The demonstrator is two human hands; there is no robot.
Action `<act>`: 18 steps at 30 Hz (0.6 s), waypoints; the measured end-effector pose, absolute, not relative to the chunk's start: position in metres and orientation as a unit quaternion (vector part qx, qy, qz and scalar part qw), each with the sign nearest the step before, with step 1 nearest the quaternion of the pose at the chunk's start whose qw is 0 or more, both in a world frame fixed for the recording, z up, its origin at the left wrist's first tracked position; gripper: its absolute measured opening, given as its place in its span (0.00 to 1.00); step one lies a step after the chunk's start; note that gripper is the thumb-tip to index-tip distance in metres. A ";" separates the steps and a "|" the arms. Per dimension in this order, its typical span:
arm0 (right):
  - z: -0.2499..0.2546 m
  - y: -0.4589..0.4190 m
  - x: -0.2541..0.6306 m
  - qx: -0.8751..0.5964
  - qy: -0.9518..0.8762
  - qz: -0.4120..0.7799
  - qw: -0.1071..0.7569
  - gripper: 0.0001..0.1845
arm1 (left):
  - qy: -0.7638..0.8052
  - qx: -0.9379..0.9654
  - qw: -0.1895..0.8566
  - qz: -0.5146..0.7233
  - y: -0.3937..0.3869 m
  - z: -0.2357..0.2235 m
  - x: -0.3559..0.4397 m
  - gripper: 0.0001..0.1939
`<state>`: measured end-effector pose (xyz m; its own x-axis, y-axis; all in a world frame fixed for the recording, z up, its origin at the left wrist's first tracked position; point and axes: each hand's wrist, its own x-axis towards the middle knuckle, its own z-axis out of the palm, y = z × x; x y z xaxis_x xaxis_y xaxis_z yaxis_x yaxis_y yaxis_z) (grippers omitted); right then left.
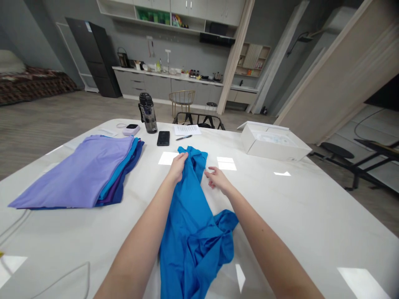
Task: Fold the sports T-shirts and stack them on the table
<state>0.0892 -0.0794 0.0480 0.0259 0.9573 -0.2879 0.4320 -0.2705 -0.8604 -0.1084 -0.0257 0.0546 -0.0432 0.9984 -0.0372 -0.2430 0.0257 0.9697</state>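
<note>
A bright blue garment (193,207) lies crumpled down the middle of the white table, its near part bunched and running out of view at the bottom. My left hand (178,167) pinches its upper left edge near the far end. Just to the right of the cloth, my right hand (216,179) hovers with fingers apart, close to the edge but holding nothing. What kind of garment it is, I cannot tell. On the left sits a stack of folded clothes (84,170), lilac on top with blue, purple and navy layers beneath.
Beyond the cloth are a black phone (163,138), a pen (183,137), a printed sheet (187,130), a dark water bottle (148,114) and a small lilac device (131,130). An open white box (277,143) stands at the back right. A white cable (71,270) crosses the near left.
</note>
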 end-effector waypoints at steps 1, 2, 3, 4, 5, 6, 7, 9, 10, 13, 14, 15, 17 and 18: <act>0.045 -0.073 0.084 -0.659 -0.543 0.438 0.281 0.33 | 0.422 0.342 0.602 0.585 -0.024 0.057 -0.112 0.15; 0.043 -0.068 0.079 -0.661 -0.565 0.413 0.269 0.32 | 0.395 0.279 0.637 0.601 -0.022 0.060 -0.117 0.15; 0.041 -0.065 0.073 -0.664 -0.592 0.378 0.256 0.31 | 0.377 0.230 0.656 0.613 -0.019 0.062 -0.124 0.14; 0.040 -0.063 0.067 -0.668 -0.619 0.335 0.242 0.30 | 0.372 0.193 0.657 0.627 -0.017 0.063 -0.133 0.13; 0.039 -0.062 0.062 -0.672 -0.642 0.291 0.226 0.29 | 0.380 0.167 0.641 0.646 -0.014 0.064 -0.144 0.12; 0.039 -0.062 0.057 -0.676 -0.661 0.253 0.206 0.29 | 0.400 0.148 0.610 0.668 -0.012 0.065 -0.156 0.11; 0.040 -0.062 0.052 -0.679 -0.674 0.224 0.186 0.28 | 0.430 0.138 0.565 0.691 -0.010 0.065 -0.169 0.11; 0.042 -0.061 0.045 -0.681 -0.691 0.191 0.151 0.25 | 0.509 0.138 0.434 0.730 -0.008 0.065 -0.194 0.12; 0.044 -0.060 0.042 -0.680 -0.697 0.179 0.141 0.23 | 0.550 0.142 0.353 0.743 -0.008 0.066 -0.205 0.13; 0.050 -0.052 0.031 -0.667 -0.710 0.157 0.163 0.17 | 0.629 0.172 0.111 0.750 -0.011 0.071 -0.226 0.17; 0.052 -0.048 0.026 -0.654 -0.717 0.160 0.179 0.17 | 0.637 0.205 0.061 0.740 -0.012 0.073 -0.228 0.19; 0.052 -0.046 0.020 -0.636 -0.727 0.169 0.194 0.17 | 0.640 0.259 0.043 0.722 -0.012 0.074 -0.227 0.20; 0.051 -0.041 0.005 -0.595 -0.756 0.188 0.199 0.21 | 0.634 0.414 0.103 0.645 -0.011 0.069 -0.219 0.21; 0.049 -0.040 -0.003 -0.581 -0.769 0.189 0.188 0.24 | 0.627 0.493 0.159 0.582 -0.010 0.064 -0.212 0.21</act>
<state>-0.0029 -0.0403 0.0487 -0.2550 0.9644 0.0695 0.8223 0.2541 -0.5091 -0.2125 -0.0100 0.0640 -0.4634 0.8032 0.3744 0.4322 -0.1640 0.8867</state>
